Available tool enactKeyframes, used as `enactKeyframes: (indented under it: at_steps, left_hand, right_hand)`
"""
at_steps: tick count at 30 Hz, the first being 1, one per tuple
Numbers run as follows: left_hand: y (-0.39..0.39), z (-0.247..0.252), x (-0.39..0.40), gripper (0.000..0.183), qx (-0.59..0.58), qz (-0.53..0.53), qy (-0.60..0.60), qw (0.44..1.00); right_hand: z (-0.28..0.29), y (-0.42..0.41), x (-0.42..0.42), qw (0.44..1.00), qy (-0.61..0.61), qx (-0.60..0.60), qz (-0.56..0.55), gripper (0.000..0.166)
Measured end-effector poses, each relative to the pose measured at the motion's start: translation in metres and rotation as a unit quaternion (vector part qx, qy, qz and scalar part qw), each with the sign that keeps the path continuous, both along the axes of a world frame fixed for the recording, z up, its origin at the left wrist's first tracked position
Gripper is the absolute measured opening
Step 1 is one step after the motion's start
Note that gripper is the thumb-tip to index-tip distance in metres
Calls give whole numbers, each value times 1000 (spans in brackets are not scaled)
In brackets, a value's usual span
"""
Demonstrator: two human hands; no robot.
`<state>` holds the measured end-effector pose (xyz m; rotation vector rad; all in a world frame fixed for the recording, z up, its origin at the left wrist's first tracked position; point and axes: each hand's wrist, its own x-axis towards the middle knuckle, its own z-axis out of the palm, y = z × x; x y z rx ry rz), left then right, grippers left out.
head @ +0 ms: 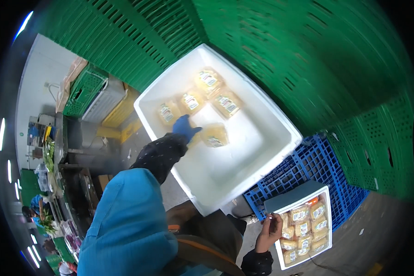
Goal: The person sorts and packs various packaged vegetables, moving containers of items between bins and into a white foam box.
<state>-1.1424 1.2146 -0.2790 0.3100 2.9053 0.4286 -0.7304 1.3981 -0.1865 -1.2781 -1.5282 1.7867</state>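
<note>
My left hand [186,129], in a blue glove, reaches into a large white foam box [224,179]. Its thumb is spread from the fingers, above a partly hidden pack [194,140] and beside a clear pack of yellowish food [215,135]. Several similar labelled packs, such as one near the far corner [208,81], lie on the bottom of the box. My bare right hand [269,232] is at the corner of a smaller white foam box [305,261] filled with similar packs [302,227]. Its fingers are bent together; a tiny white spot shows at the tips, too small to identify.
Green slatted plastic crates [296,58] rise like walls behind the large box. A blue plastic pallet [307,155] lies under the smaller box's far side. At left are a dark bench [76,172], more stacked crates [86,91] and a person [36,207] farther off.
</note>
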Motion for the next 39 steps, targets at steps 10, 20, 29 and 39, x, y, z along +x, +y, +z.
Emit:
enactKeyframes:
  at_steps: [10,20,29,39]
  left_hand:
    - [77,-51,-13,74,201,-268,-213,918]
    - [23,-180,-4,34,137,-146,-154,968]
    - [108,184,134,85,289,-312,-296,855]
    - [334,13,487,61,108,-455,-558,686]
  right_hand:
    - [15,-26,-123,977,15,42,209,20]
    - [20,11,-55,989,46,59,130,21]
    - [-3,100,74,971,232,-15,62,93]
    - [-122,90,294,867,267,-289,-307,69]
